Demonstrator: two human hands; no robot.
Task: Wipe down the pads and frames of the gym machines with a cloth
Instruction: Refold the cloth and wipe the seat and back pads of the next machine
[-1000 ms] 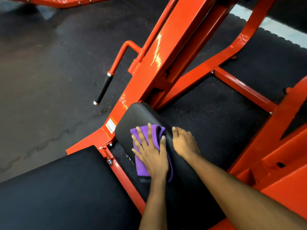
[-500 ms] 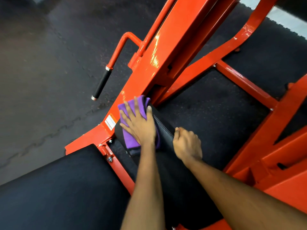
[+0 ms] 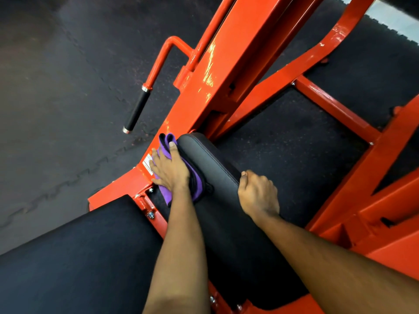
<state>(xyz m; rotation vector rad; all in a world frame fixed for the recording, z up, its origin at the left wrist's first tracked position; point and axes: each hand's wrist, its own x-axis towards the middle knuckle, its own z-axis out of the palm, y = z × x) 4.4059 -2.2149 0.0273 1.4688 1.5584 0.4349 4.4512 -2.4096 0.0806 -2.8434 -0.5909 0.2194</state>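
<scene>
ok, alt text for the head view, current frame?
A person's left hand presses a purple cloth against the left side of a narrow black pad on an orange gym machine, while the right hand grips the pad's right edge. A black-gripped handle sticks out over the dark floor; a wider black pad lies lower left.

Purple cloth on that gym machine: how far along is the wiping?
Nothing shows as finished. In hand: the left hand presses the cloth against the left side of the narrow pad while the right hand grips its other edge. Probably left: the wide pad, orange frame and black handle.
</scene>
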